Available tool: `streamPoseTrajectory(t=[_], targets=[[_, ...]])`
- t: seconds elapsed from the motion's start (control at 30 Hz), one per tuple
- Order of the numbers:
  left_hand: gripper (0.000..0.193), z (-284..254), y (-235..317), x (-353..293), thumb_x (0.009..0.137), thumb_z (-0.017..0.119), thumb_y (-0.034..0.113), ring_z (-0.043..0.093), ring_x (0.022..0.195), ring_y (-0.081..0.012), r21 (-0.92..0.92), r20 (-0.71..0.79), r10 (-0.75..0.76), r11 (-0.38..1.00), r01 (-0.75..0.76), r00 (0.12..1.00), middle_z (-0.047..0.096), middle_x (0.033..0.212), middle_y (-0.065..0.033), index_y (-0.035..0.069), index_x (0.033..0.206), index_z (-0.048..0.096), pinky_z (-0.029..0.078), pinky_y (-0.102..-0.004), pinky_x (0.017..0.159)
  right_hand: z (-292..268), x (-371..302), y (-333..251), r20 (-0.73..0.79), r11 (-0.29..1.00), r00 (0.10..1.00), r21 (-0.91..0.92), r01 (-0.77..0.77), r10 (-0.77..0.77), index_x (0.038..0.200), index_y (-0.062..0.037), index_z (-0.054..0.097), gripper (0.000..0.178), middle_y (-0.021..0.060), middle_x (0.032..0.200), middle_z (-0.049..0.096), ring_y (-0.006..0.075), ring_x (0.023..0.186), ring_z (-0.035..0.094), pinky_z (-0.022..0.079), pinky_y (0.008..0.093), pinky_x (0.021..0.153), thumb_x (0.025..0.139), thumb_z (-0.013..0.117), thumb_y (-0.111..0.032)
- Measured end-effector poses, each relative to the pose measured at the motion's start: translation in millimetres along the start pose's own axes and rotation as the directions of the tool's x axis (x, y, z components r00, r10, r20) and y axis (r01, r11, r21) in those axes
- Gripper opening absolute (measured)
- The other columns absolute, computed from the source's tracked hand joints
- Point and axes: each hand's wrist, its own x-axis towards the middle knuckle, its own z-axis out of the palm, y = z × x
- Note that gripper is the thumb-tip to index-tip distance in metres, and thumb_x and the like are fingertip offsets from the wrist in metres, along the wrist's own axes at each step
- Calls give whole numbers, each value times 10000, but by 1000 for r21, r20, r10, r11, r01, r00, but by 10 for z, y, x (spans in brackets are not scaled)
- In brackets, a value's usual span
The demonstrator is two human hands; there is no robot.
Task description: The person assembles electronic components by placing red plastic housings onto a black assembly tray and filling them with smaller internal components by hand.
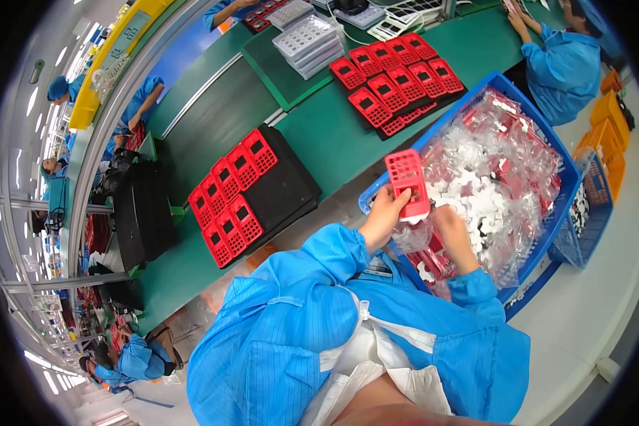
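My left hand (383,217) is closed on the lower part of a red plastic casing (405,167), which has a grid of holes and a window opening. The casing is held upright above the near left edge of a blue bin (569,169). Close to its lower end, my right hand (453,234) is over the bin's contents, its fingers smeared by motion; whether it grips anything is unclear. Inside the bin lie clear plastic bags (527,190), loose white pieces (468,195) and more red parts in wrapping.
On the green bench, red casings stand in rows on a black mat (284,186), with another group (405,78) farther right. Stacked clear trays (309,42) sit at the back. Blue crates (588,213) and yellow crates (609,131) are at right. A co-worker (562,71) sits far right.
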Motion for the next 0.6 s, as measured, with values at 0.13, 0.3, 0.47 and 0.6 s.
streamPoseTrajectory(t=[0.13,0.3,0.47,0.6], targets=[[337,207,91,-108,937,546,183,590,822,-155,39,68,-78,996,75,995,576,1043,-81,69,1217,396,503,-285,608,397,-136,-261,-64,946,997,323,-11,34,686,9,590,336,56,631,581,97,586,518,386,248,529,938,499,-194],[324,137,328,-9,931,550,155,592,1022,-199,-130,-20,-7,991,4,1000,570,1136,-111,32,1204,425,522,-350,842,172,-212,-123,-179,932,983,362,22,47,683,-9,545,323,12,626,537,73,582,459,363,241,539,953,468,-170],[397,161,136,-181,909,595,178,588,1011,-186,62,54,38,997,-42,998,576,1133,-114,24,1229,416,503,-312,830,239,-175,-317,-82,950,997,311,12,14,766,2,576,260,13,656,569,74,600,491,395,243,555,948,501,-168],[423,-62,268,-154,907,598,221,611,975,-220,-62,-111,-12,998,6,994,573,1114,-137,-9,1210,414,531,-364,831,-11,-233,-202,-382,988,924,135,78,-20,778,23,603,217,25,580,534,86,542,474,388,247,504,915,533,-130]])
